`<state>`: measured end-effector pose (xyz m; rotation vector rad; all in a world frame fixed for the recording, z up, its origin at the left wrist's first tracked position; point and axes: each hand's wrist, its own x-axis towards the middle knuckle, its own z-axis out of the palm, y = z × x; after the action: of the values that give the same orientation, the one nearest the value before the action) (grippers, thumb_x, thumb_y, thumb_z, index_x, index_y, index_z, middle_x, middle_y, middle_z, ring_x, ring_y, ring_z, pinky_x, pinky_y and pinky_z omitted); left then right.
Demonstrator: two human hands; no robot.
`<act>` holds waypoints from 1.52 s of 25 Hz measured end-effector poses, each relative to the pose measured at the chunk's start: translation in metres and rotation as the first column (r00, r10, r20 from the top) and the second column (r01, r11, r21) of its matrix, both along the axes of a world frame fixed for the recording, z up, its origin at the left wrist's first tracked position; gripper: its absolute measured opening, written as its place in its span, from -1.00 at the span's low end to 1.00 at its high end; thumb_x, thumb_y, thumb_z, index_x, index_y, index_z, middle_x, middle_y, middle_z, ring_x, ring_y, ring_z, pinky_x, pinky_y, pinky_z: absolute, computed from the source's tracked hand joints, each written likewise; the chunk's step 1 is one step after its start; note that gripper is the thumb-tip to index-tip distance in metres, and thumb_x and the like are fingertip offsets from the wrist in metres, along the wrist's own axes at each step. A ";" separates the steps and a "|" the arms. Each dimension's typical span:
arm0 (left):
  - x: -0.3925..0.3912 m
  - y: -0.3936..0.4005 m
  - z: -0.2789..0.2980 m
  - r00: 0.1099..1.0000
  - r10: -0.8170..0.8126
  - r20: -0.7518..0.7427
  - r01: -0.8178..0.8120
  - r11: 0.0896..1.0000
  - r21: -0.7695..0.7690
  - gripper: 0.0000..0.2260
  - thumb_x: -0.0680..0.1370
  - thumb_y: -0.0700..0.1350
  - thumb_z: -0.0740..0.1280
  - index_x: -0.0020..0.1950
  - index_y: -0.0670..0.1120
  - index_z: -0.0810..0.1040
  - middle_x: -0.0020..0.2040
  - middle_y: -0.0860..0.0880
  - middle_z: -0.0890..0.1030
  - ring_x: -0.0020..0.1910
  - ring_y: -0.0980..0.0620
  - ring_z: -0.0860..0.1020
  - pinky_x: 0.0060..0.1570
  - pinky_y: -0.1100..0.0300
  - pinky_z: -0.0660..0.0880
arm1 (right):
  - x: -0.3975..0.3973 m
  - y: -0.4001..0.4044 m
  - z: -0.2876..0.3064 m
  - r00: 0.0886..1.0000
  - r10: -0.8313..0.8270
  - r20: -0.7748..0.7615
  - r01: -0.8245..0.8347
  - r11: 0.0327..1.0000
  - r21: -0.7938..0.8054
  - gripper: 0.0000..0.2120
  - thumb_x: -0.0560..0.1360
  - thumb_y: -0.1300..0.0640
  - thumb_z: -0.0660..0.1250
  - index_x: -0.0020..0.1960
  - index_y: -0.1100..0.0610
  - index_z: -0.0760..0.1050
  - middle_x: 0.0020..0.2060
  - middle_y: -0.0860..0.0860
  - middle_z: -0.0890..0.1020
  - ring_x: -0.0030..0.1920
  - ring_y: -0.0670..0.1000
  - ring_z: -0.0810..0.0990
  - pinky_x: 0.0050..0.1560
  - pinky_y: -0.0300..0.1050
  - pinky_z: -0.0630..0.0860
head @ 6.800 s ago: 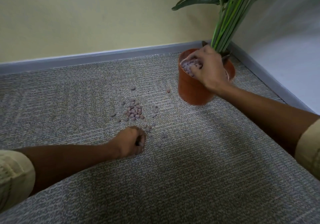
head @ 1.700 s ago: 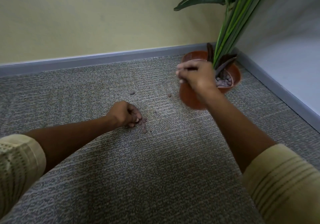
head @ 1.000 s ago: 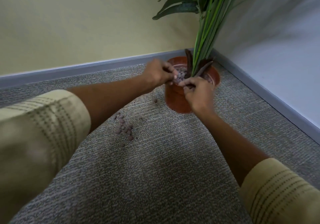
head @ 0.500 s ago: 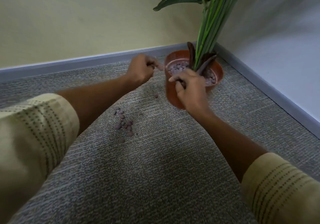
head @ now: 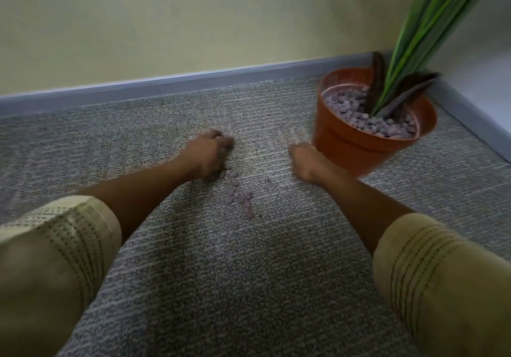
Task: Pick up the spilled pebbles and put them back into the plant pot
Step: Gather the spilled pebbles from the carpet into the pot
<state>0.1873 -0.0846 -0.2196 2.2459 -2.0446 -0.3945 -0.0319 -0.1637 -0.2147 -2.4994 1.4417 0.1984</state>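
Observation:
A cluster of pinkish-grey spilled pebbles [head: 238, 194] lies on the grey carpet [head: 249, 287] between my two arms. The orange plant pot [head: 356, 146] stands at the right, tilted, filled with pebbles around green stems. My left hand [head: 208, 152] is down on the carpet at the far end of the cluster, fingers curled over pebbles; what it holds is hidden. My right hand [head: 305, 160] rests on the carpet just left of the pot's base, fingers curled under; whether it holds anything I cannot tell.
A grey skirting board [head: 166, 85] runs along the yellow wall behind, and another skirting [head: 470, 124] runs along the white wall at the right, forming a corner behind the pot. Long green leaves [head: 431, 22] rise out of the pot.
Both hands have come away from the pot's rim and dropped to the carpet, the left onto the pebble cluster, the right beside the pot's base.

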 end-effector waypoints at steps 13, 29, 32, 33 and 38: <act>-0.009 0.006 -0.006 0.995 0.018 -0.103 -0.039 0.978 -0.205 -0.77 0.52 -0.24 0.23 0.11 -0.14 0.61 0.04 -0.20 0.55 0.01 -0.16 0.53 0.02 0.12 0.43 | 0.023 0.006 -0.007 0.990 -0.037 0.136 0.046 0.997 -0.062 -0.59 0.47 0.44 0.12 0.30 0.26 0.35 0.32 0.17 0.31 0.29 0.20 0.34 0.28 0.01 0.34; -0.026 0.055 0.005 0.973 -0.001 -0.230 0.004 1.000 0.011 -0.83 0.46 -0.18 0.37 0.03 -0.14 0.58 -0.03 -0.08 0.57 -0.07 0.00 0.53 -0.06 0.18 0.46 | 0.051 0.089 0.000 0.863 -0.226 0.452 0.039 0.922 0.386 -0.80 0.39 0.32 0.44 -0.31 0.11 0.49 -0.22 0.12 0.64 -0.38 0.12 0.65 -0.32 0.03 0.65; -0.036 0.061 0.008 0.979 0.014 -0.205 -0.012 1.000 0.012 -0.83 0.45 -0.21 0.36 0.04 -0.16 0.58 -0.02 -0.12 0.62 -0.10 -0.02 0.53 -0.10 0.19 0.45 | 0.048 0.095 -0.001 0.841 -0.289 0.457 0.104 0.916 0.389 -0.75 0.44 0.40 0.35 -0.29 0.09 0.50 -0.20 0.16 0.63 -0.38 0.12 0.67 -0.38 0.02 0.65; -0.038 0.062 0.009 0.982 0.009 -0.189 -0.007 1.000 0.011 -0.82 0.45 -0.22 0.35 0.04 -0.17 0.58 -0.02 -0.12 0.62 -0.12 0.00 0.50 -0.11 0.21 0.42 | 0.047 0.095 -0.002 0.838 -0.294 0.460 0.110 0.916 0.385 -0.77 0.44 0.41 0.33 -0.26 0.11 0.51 -0.20 0.17 0.64 -0.36 0.12 0.68 -0.37 0.02 0.66; -0.040 0.069 0.009 0.977 0.008 -0.213 0.005 0.998 0.060 -0.86 0.44 -0.24 0.36 -0.03 -0.17 0.63 -0.06 -0.11 0.67 -0.17 0.07 0.51 -0.14 0.30 0.38 | 0.041 0.101 -0.009 0.816 -0.355 0.456 0.191 0.910 0.367 -0.89 0.40 0.35 0.37 -0.20 0.17 0.52 -0.12 0.18 0.61 -0.26 0.10 0.66 -0.32 -0.10 0.65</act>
<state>0.1473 -0.0152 -0.2102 2.1309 -1.9468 -0.6730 0.0091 -0.0629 -0.2239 -1.8637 1.3871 -0.2701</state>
